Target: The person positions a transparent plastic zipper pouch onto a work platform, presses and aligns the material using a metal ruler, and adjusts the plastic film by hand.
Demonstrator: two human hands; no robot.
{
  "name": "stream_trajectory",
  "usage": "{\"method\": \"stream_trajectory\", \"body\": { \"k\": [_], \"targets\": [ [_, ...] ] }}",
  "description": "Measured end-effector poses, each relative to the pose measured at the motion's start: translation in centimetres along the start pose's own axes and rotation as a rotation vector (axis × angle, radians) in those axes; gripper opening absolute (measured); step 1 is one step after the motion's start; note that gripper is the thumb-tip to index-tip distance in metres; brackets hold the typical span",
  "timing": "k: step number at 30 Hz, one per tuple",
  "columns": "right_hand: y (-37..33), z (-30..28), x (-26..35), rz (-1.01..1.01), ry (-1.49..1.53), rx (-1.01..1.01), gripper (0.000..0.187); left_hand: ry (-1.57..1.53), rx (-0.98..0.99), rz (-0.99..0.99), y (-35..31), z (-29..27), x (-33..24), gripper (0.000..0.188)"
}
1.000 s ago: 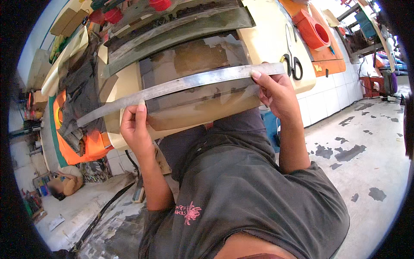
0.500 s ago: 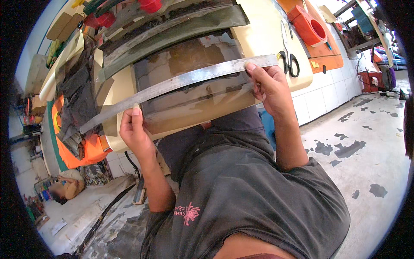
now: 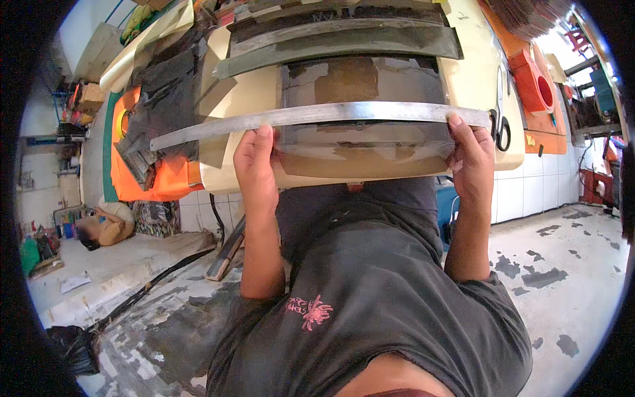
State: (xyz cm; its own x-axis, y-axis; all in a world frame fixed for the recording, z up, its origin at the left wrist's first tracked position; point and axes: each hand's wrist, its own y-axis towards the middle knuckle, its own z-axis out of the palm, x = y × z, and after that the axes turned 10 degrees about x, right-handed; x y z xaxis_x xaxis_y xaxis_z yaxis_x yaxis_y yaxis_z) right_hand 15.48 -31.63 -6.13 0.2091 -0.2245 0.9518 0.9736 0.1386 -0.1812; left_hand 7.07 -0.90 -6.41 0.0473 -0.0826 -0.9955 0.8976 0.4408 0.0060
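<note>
A long steel ruler (image 3: pixel 357 111) lies crosswise over a see-through, dark-tinted sheet (image 3: pixel 370 159) at the table's near edge. My left hand (image 3: pixel 256 169) pinches the ruler's near edge, thumb on top and fingers curled below, close to the sheet's left side. Near the right end of the ruler, my right hand (image 3: pixel 471 155) grips it the same way, thumb on the metal. Whether my fingers also hold the sheet's edges, I cannot tell. Black-handled scissors (image 3: pixel 503 132) rest just beyond my right hand.
Dark green strips (image 3: pixel 344 46) lie behind the sheet. Black scraps (image 3: pixel 169 86) and orange material (image 3: pixel 165 182) cover the left side. A red tape dispenser-like holder (image 3: pixel 531 83) stands at the right on an orange board (image 3: pixel 546 132). A person (image 3: pixel 109 225) is low on the floor, far left.
My view has turned, so the table appears shifted right and the ruler runs more level across the picture. Both hands keep their hold on the ruler, at about the same spots.
</note>
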Motion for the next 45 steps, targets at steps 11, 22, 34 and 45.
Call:
{"method": "stream_trajectory", "body": {
  "k": [11,22,34,45],
  "targets": [
    [0.1,0.7,0.3,-0.021,0.043,-0.001,0.037,-0.038,-0.075,0.003,0.6,0.3,-0.1,0.026],
    [0.1,0.1,-0.2,-0.028,0.043,0.01,0.035,-0.045,-0.067,0.025,0.9,0.5,-0.4,0.022],
    [0.2,-0.2,-0.3,-0.041,0.08,0.032,0.034,-0.04,-0.065,0.02,0.7,0.0,0.2,0.022],
    [0.1,0.1,-0.1,-0.035,0.064,0.007,0.037,-0.037,-0.118,-0.014,0.7,0.5,0.3,0.02]
  ]
}}
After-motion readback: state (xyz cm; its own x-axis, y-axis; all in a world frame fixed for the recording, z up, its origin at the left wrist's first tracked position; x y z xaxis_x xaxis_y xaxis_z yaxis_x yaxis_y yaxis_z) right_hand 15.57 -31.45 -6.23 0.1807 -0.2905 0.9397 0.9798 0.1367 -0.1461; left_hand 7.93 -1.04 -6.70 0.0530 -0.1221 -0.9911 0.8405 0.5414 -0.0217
